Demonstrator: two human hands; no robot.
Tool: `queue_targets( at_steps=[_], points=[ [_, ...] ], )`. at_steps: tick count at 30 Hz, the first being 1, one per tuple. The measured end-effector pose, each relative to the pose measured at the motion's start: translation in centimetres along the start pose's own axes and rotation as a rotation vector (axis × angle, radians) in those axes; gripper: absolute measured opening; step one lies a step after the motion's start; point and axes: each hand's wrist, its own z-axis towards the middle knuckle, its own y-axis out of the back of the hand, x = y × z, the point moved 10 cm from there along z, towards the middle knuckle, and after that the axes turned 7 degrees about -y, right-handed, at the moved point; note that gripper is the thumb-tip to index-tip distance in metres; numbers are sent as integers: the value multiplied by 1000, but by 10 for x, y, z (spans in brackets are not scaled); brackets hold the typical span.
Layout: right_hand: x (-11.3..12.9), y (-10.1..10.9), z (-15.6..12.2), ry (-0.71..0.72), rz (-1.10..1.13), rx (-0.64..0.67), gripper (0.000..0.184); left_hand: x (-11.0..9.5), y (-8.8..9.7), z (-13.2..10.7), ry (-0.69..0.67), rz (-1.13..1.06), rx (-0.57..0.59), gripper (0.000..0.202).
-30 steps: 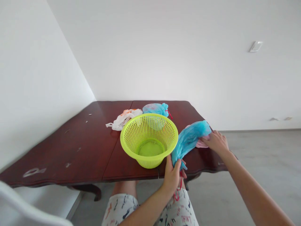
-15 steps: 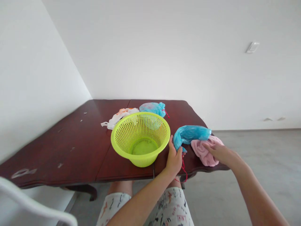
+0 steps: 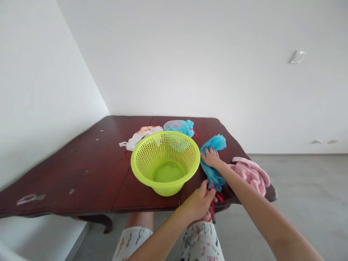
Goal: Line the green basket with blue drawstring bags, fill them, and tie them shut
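At the near right edge of a dark wood table [image 3: 81,177], a left hand [image 3: 197,204] closes on the red drawstring [image 3: 211,212] of a blue drawstring bag [image 3: 213,177] as a right hand [image 3: 212,157], fingers spread, presses open on the bag. A lime-green plastic basket [image 3: 141,152] stands just beside them, a pink towel [image 3: 251,175] lies at the right corner, and a second blue bag [image 3: 181,127] and a white plastic bag [image 3: 140,137] sit toward the far edge.

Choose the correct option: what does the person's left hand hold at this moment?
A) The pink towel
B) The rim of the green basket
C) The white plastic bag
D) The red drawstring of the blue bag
D. The left hand is closed on the red drawstring that hangs from the blue bag, while the right hand lies open on that bag.
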Motion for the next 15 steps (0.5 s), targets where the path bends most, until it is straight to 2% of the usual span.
queue_targets(
  at_steps=[2,5,7,10,12,15],
  points=[
    [11,-11,16,-23,-35,9,99,-11,14,-21,-63,103,54,46],
    [27,-13,36,11,-57,9,102,-23,47,-52,-155,317,33,42],
    [35,-7,49,24,-57,14,103,-21,64,-69,-159,396,64,41],
    [39,5,60,19,-46,19,106,-13,76,-83,-162,407,146,39],
    [32,8,53,7,-39,19,105,-10,80,-86,-192,412,163,38],
    [9,-9,15,-2,-53,24,96,-6,82,-85,-217,406,137,36]
  ],
)
